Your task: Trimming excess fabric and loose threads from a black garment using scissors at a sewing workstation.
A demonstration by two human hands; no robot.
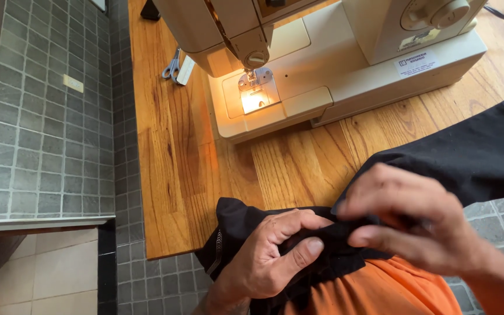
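Head view: orange garment (380,291) bottom edge, smooth knit, w/ black fabric (473,151) draped over it & up onto the wooden tabletop (176,151) at right. Left hand (269,256) pinches a fold of the cloth, thumb pressed over it, fingers curled shut. Right hand (415,221), blurred, grips the same fold just beside, fingertips closed on it. Further back: cream boxy sewing machine (333,64), lamp lit at the metal presser foot (252,81). Scissors (172,65) lie left of it. Grey square tiles (42,116) at left.
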